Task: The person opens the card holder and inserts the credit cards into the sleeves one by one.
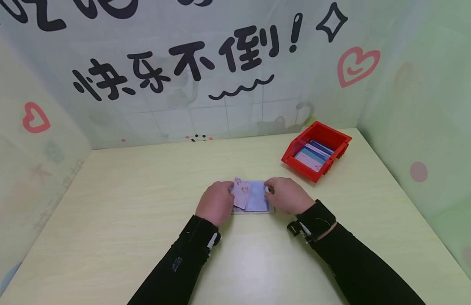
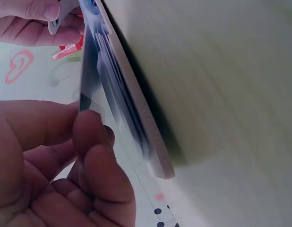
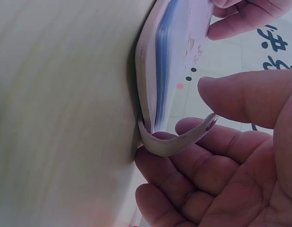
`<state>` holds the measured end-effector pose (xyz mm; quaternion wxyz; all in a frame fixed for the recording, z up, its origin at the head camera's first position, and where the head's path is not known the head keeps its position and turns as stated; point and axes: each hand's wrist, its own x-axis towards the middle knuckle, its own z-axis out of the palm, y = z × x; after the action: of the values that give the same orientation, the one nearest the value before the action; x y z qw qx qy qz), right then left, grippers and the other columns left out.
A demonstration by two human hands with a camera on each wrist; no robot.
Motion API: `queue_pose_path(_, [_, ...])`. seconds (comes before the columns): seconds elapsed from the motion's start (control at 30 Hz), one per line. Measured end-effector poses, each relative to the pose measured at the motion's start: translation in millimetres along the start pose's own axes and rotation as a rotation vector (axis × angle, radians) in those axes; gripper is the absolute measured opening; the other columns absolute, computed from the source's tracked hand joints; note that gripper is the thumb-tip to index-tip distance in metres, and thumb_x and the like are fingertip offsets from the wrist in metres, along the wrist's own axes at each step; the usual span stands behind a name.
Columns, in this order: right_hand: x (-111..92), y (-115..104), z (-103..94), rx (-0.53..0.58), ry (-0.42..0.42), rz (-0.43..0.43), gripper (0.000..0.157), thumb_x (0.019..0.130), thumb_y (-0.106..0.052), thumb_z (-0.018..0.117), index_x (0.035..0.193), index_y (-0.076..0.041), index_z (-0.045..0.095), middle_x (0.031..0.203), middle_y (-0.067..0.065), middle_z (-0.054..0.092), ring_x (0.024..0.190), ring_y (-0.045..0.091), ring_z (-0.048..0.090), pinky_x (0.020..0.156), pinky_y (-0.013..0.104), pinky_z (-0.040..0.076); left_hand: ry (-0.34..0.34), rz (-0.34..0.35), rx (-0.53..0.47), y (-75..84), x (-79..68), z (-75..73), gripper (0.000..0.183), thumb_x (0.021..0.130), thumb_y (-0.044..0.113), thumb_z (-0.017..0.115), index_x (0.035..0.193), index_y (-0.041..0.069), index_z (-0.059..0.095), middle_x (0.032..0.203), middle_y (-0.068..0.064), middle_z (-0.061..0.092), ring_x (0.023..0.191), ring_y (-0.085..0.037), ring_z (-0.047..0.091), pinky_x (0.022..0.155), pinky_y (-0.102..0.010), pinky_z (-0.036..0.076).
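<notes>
A small card holder [image 1: 257, 199] with pale blue leaves lies on the table between the hands. My left hand [image 1: 216, 202] pinches a thin pink floral sheet [image 1: 241, 193] that stands tilted over its left part. Whether this sheet is a cover or a loose card I cannot tell. In the left wrist view, layered leaves [image 2: 120, 90] show inside a thick pale back cover [image 2: 145, 125]. My right hand [image 1: 290, 195] holds the free end of a pale strap [image 3: 172, 145] between thumb and fingers. The strap curves out from the holder's right edge, with a metal snap at its tip.
A red plastic bin [image 1: 336, 133] stands at the back right of the table, holding several blue and pink cards [image 1: 313, 156]. Behind the light wooden table [image 1: 125, 212] hangs a printed backdrop [image 1: 182, 106], and panels close off both sides.
</notes>
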<state>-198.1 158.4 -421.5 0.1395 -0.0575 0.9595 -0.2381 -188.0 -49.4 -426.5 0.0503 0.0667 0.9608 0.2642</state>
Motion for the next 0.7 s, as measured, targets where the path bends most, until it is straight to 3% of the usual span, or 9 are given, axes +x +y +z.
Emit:
queue_pose_path(0.23, [-0.1, -1.1, -0.6, -0.009, 0.005, 0.004, 0.049, 0.101, -0.021, 0.070, 0.146, -0.004, 0.062, 0.135, 0.012, 0.069, 0.102, 0.023, 0.063, 0.085, 0.030, 0.061, -0.028, 0.019, -0.012, 0.9, 0.5, 0.1, 0.040, 0.104, 0.007, 0.056, 0.142, 0.003, 0.065, 0.144, -0.014, 0.067, 0.135, -0.032, 0.063, 0.115, -0.048, 0.049])
queue_pose_path(0.4, [-0.4, -0.9, 0.3, -0.018, 0.004, 0.000, 0.048, 0.102, -0.021, 0.070, 0.146, -0.004, 0.062, 0.135, 0.012, 0.069, 0.104, 0.024, 0.064, 0.094, 0.036, 0.061, -0.033, 0.066, 0.039, 0.8, 1.1, 2.6, 0.037, 0.101, 0.009, 0.064, 0.137, 0.000, 0.069, 0.136, -0.017, 0.071, 0.128, -0.032, 0.067, 0.111, -0.047, 0.052])
queue_pose_path(0.7, [2.2, 0.1, 2.0, -0.023, -0.005, 0.001, 0.048, 0.103, -0.021, 0.068, 0.148, -0.004, 0.060, 0.138, 0.012, 0.068, 0.108, 0.025, 0.065, 0.100, 0.039, 0.059, -0.046, 0.077, 0.064, 8.5, -1.8, 5.3, 0.038, 0.100, 0.010, 0.068, 0.137, 0.000, 0.069, 0.135, -0.017, 0.071, 0.112, -0.027, 0.070, 0.104, -0.044, 0.056])
